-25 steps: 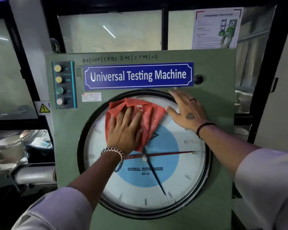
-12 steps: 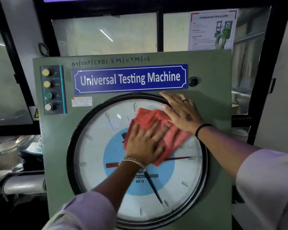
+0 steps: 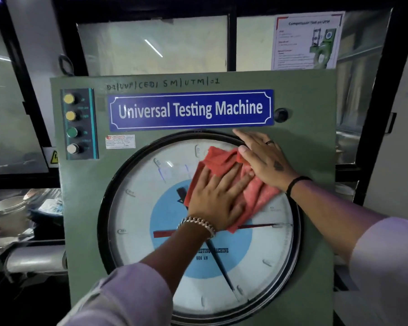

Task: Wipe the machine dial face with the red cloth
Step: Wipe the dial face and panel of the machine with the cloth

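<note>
A large round dial face with a white ring, blue centre and black rim fills the front of the green machine. The red cloth is pressed flat on the dial's upper right part. My left hand lies spread on the cloth, palm down, with a bracelet at the wrist. My right hand rests flat on the dial's upper right rim, thumb touching the cloth's top edge. A red pointer and a black pointer show under the glass.
A blue "Universal Testing Machine" nameplate sits above the dial. A panel of several round buttons stands at the upper left. A black knob is right of the nameplate. Metal bowls and a pipe lie at the left. Windows are behind.
My left hand has slid the cloth across the dial from the upper left to the upper right, up against my right hand, which has stayed on the rim.
</note>
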{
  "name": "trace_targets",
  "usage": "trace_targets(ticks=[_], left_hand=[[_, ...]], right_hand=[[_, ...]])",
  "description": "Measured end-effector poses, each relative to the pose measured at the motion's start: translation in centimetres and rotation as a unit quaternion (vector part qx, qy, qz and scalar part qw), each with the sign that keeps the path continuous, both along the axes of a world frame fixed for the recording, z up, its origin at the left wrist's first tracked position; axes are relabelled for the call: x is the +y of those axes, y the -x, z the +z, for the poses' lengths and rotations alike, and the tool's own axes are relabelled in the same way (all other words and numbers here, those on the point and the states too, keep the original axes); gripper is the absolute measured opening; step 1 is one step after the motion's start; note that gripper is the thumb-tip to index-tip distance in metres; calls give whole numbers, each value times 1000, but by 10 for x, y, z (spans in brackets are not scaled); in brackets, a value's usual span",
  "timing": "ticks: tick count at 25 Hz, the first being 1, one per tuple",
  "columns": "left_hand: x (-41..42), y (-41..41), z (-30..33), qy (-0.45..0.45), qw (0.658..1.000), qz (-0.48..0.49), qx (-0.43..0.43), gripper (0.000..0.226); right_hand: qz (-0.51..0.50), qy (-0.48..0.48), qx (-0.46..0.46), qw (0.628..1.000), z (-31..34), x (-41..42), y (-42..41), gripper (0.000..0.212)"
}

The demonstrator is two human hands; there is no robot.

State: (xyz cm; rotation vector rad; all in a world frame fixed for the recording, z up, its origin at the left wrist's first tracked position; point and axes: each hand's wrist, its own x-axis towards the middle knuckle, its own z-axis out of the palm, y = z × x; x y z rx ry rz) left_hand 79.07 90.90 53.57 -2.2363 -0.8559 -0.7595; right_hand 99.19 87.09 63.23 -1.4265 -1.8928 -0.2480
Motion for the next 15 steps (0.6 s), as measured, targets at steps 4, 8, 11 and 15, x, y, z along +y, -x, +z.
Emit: trace_targets(ticks=[4, 8, 11, 15], left_hand=[[5, 77, -29, 31, 992, 67, -101, 83], [15, 71, 11, 30, 974, 111, -194, 82], [0, 23, 7, -3, 998, 2, -60, 81], [8, 101, -49, 49, 985, 72, -151, 79]], right_hand=[[-14, 1, -1, 1000, -7, 3, -1, 77], [-46, -9, -21, 999, -5, 2, 5, 78], [-64, -66, -28, 995, -11, 6, 10, 72], [-68, -91, -54, 992, -16, 13, 5, 70]])
